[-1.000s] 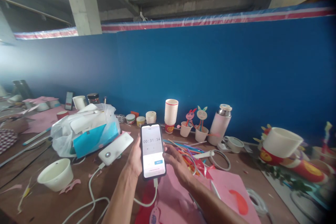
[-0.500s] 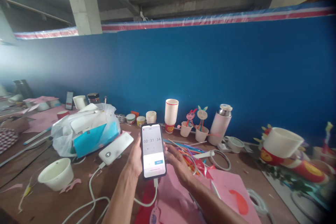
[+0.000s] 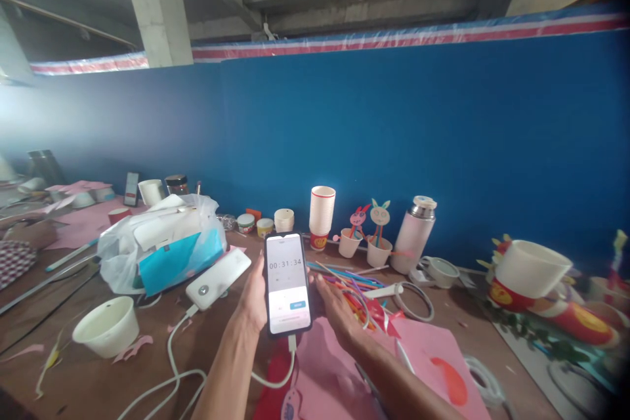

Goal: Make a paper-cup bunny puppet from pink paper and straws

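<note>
A smartphone (image 3: pixel 285 285) with a lit white screen is held upright in front of me, showing the timer digits 00:31:34 above a pop-up with a blue button. My left hand (image 3: pixel 253 295) grips its left edge, fingers wrapped behind and out of sight. Close by the phone's right edge is my right hand (image 3: pixel 337 312), its visible fingers stretched out and not gripping. A white charging cable (image 3: pixel 275 384) plugs into the phone's bottom end. Pink paper sheets (image 3: pixel 327 367) lie beneath my hands, with colourful craft sticks (image 3: pixel 344 279) beyond my right hand.
To the left lie a white power bank (image 3: pixel 219 279), a stuffed plastic bag (image 3: pixel 162 243) and a white paper bowl (image 3: pixel 105 328). Stacked paper cups (image 3: pixel 322 213), a pink thermos (image 3: pixel 414 236) and a roll of tape (image 3: pixel 414 302) stand or lie further back. A cup (image 3: pixel 534 269) is at right.
My right hand's fingers have straightened and shifted slightly away from the phone's right edge. The phone stays in my left hand with the same digits.
</note>
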`<state>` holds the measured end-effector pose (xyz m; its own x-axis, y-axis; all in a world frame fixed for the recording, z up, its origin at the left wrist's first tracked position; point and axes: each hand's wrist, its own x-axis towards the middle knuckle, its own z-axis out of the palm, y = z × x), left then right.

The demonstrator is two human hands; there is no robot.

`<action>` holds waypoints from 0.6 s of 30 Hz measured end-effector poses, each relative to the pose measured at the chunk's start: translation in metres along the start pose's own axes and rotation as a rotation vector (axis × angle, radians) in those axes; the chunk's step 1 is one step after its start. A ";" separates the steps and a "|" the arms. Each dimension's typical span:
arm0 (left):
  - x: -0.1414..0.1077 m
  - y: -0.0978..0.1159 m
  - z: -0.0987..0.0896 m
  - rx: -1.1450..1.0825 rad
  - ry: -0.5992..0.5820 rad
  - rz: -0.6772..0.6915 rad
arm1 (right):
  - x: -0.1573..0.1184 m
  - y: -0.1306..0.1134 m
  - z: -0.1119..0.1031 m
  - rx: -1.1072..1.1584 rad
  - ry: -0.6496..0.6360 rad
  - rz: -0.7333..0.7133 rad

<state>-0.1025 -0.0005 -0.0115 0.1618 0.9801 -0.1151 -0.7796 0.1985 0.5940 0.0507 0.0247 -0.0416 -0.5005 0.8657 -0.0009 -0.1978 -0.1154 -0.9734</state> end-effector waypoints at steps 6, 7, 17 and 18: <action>-0.002 0.003 0.002 0.006 0.053 0.029 | 0.004 0.007 -0.004 0.118 -0.112 0.087; -0.002 0.004 0.001 0.009 0.055 0.034 | 0.005 0.008 -0.004 0.165 -0.172 0.095; -0.002 0.009 -0.008 0.021 0.097 0.112 | 0.009 0.014 -0.012 0.340 -0.488 0.130; -0.002 0.009 -0.008 0.023 0.109 0.114 | 0.008 0.014 -0.011 0.345 -0.510 0.125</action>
<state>-0.1149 -0.0005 -0.0122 0.0059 0.9914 -0.1308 -0.7750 0.0872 0.6259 0.0534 0.0355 -0.0582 -0.8595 0.5045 0.0825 -0.3301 -0.4245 -0.8431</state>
